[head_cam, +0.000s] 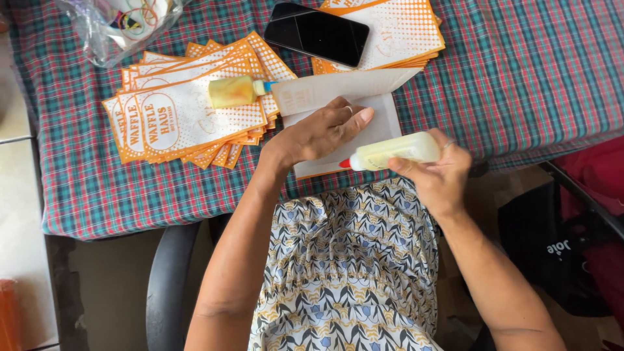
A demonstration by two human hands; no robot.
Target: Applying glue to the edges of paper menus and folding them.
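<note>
Plaid cloth in green, red and blue covers the table (520, 78). At its near edge lies a white paper bag (383, 123) with its top flap folded up. The left hand (322, 133) presses flat on the bag, fingers spread, grip released and holding nothing. The right hand (439, 172) has its grip clenched around a pale yellow glue bottle (393, 151), held sideways with its red tip pointing left, just over the bag's lower edge. To the left sits a fanned stack (175, 110) of flat orange-and-white printed bags, with a second, smaller glue bottle (234, 91) lying on top. Behind the white bag, a black phone (316, 32) rests beside another orange-and-white stack (403, 32). A clear plastic bag (114, 26) sits at the far left corner.
</note>
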